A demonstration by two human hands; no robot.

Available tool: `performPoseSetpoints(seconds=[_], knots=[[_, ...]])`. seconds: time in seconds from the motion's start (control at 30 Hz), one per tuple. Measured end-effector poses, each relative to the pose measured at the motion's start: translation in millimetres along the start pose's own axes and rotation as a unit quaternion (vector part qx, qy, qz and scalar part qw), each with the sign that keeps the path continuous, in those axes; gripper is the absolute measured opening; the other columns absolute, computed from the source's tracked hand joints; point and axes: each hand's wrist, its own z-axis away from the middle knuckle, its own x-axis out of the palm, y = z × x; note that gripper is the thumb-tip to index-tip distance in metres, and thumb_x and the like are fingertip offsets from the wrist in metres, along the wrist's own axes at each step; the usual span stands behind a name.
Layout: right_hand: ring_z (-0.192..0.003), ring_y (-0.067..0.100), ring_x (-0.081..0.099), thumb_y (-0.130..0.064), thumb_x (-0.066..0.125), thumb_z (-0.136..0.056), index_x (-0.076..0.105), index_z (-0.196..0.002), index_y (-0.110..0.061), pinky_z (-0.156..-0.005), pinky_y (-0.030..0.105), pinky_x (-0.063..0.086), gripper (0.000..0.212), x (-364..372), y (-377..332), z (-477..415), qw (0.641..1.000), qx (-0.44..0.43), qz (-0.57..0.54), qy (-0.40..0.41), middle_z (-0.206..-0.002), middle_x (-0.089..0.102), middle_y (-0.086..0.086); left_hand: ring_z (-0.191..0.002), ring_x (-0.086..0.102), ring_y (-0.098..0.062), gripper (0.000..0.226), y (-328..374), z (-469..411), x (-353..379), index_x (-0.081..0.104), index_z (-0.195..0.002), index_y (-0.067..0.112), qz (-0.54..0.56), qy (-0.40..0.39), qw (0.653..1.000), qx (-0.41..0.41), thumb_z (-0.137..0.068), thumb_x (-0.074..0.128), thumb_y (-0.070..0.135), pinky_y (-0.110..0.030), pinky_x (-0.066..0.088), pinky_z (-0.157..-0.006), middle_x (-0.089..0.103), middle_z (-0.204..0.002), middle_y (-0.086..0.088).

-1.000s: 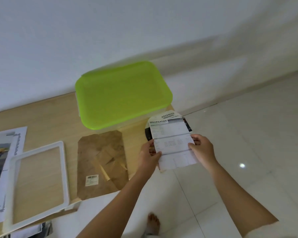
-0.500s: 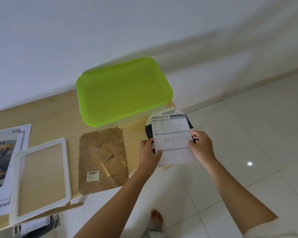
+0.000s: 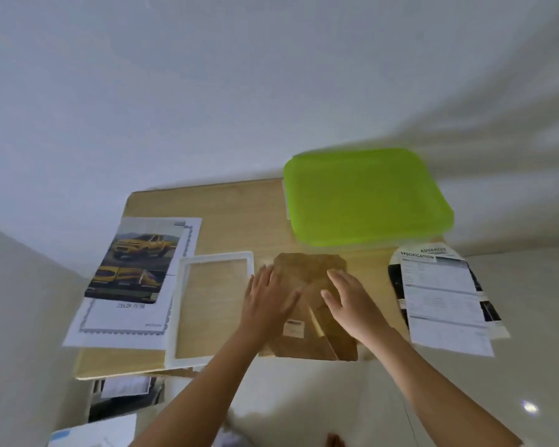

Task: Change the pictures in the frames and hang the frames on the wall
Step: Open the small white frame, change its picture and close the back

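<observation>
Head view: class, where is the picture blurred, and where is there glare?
Head view: motion blur smears the green lid, both hands, left and right, and the specification sheet; a small glare spot shines on the floor tile at lower right.

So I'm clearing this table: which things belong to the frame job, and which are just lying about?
Job: white frame; brown backing board; car picture; spec sheet.
Lying about: green-lidded box; papers under the table.
</observation>
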Motion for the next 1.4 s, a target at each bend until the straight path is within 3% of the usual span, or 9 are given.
performPoseSetpoints(seconds=[0.23,0.4,0.5,0.6,0.67,0.8,0.9,1.27,1.4], knots=[[-0.136,0.012,0.029,-0.030,0.044,-0.096,0.035,-0.141,-0.011,-0.108,0.020,0.023,0.049,79.6,-147.6,-69.9,0.995,-0.097,-0.002,-0.028,-0.147,0.034,0.003,-0.145,0.003,-0.018,0.076,-174.9,12.0,-78.8,0.018,-0.147,0.013,-0.041,0.010,0.995,-0.087,-0.091,0.027,0.063,-0.035,0.000,-0.117,0.014,-0.156,-0.005],[-0.138,0.013,0.025,-0.028,0.046,-0.096,0.030,-0.143,-0.009,-0.110,0.024,0.026,0.053,126.3,-225.3,-128.2,0.992,-0.112,-0.022,-0.061,-0.149,0.029,0.004,-0.145,-0.002,-0.019,0.101,-268.8,24.2,-101.5,0.013,-0.148,0.015,-0.041,0.027,0.993,-0.111,-0.071,-0.001,0.078,-0.034,0.001,-0.117,0.008,-0.157,-0.005],[-0.142,0.014,0.015,-0.035,0.047,-0.095,0.020,-0.146,-0.011,-0.113,0.029,0.022,0.063,146.4,-253.0,-157.6,0.991,-0.112,0.011,-0.074,-0.154,0.021,0.002,-0.144,-0.008,-0.019,0.096,-300.7,28.5,-96.9,0.003,-0.149,0.018,-0.038,0.003,0.993,-0.112,-0.075,-0.004,0.079,-0.038,0.004,-0.119,-0.002,-0.157,-0.002],[-0.144,0.014,0.001,-0.044,0.046,-0.093,0.005,-0.149,-0.015,-0.115,0.030,0.012,0.076,162.0,-266.7,-179.5,0.990,-0.095,0.048,-0.096,-0.157,0.002,0.000,-0.141,0.019,-0.026,0.080,-314.7,29.5,-90.6,0.022,-0.146,0.012,-0.066,-0.024,0.991,-0.114,-0.090,0.014,0.068,-0.046,0.024,-0.111,0.017,-0.153,-0.009],[-0.144,0.014,-0.005,-0.050,0.046,-0.091,-0.003,-0.149,-0.016,-0.115,0.030,0.008,0.083,168.1,-270.9,-189.2,0.988,-0.087,0.064,-0.109,-0.157,-0.006,0.000,-0.136,0.030,-0.029,0.075,-319.9,27.2,-85.5,0.029,-0.143,0.011,-0.085,-0.013,0.990,-0.108,-0.092,0.018,0.066,-0.048,0.028,-0.105,0.027,-0.149,-0.012],[-0.144,0.016,-0.008,-0.055,0.047,-0.088,-0.007,-0.148,-0.012,-0.115,0.030,0.005,0.091,173.3,-274.1,-205.5,0.984,-0.083,0.100,-0.125,-0.157,-0.010,0.003,-0.141,0.016,-0.028,0.078,-325.0,15.9,-77.5,0.023,-0.145,0.012,-0.085,0.007,0.992,-0.091,-0.090,0.019,0.068,-0.040,0.012,-0.117,0.022,-0.151,-0.012],[-0.144,0.018,-0.011,-0.056,0.049,-0.087,-0.010,-0.147,-0.010,-0.116,0.032,0.002,0.096,176.3,-275.3,-209.5,0.982,-0.083,0.107,-0.130,-0.156,-0.014,0.006,-0.141,0.008,-0.025,0.080,-325.7,10.5,-76.3,0.022,-0.146,0.012,-0.081,0.000,0.992,-0.099,-0.090,0.019,0.069,-0.033,0.003,-0.112,0.021,-0.152,-0.012],[-0.143,0.020,-0.015,-0.051,0.052,-0.087,-0.013,-0.146,-0.006,-0.117,0.033,-0.003,0.098,187.7,-276.5,-208.1,0.987,-0.071,0.074,-0.126,-0.155,-0.015,0.009,-0.142,0.005,-0.026,0.082,-330.3,9.9,-67.2,0.014,-0.148,0.012,-0.089,0.009,0.992,-0.094,-0.090,0.017,0.069,-0.036,0.003,-0.113,0.013,-0.154,-0.010],[-0.144,0.016,-0.006,-0.036,0.060,-0.087,-0.007,-0.147,-0.011,-0.116,0.033,0.006,0.094,188.3,-282.3,-202.4,0.992,-0.049,-0.017,-0.117,-0.157,-0.006,0.003,-0.142,0.004,-0.025,0.082,-330.4,9.9,-67.5,0.011,-0.149,0.014,-0.078,0.009,0.993,-0.093,-0.089,0.017,0.070,-0.036,0.002,-0.113,0.010,-0.155,-0.009]])
